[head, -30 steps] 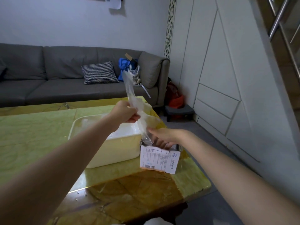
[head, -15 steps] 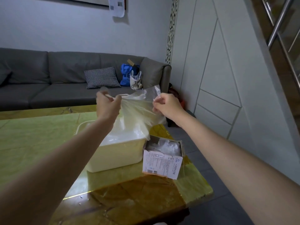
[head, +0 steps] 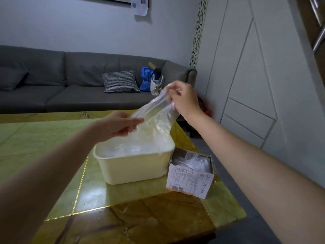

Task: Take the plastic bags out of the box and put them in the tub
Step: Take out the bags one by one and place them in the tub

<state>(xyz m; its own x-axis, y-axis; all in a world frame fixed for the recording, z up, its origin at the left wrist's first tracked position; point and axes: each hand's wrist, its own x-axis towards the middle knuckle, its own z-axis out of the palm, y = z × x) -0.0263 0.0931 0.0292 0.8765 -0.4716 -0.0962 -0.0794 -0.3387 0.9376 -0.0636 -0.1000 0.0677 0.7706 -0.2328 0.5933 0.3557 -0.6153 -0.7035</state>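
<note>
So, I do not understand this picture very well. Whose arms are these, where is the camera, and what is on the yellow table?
There is no machine here: a person works with two bare hands. The camera sits on the person's head and looks forward and down, so both arms reach in from the bottom of the picture. On the yellow-green table stands a cream tub with clear plastic already inside. Beside it, on its right, stands an open cardboard box with more clear plastic in it. The right hand pinches the top of a clear plastic bag and holds it up over the tub. The left hand holds the same bag lower down. Behind the table is a grey sofa with a checked cushion.
</note>
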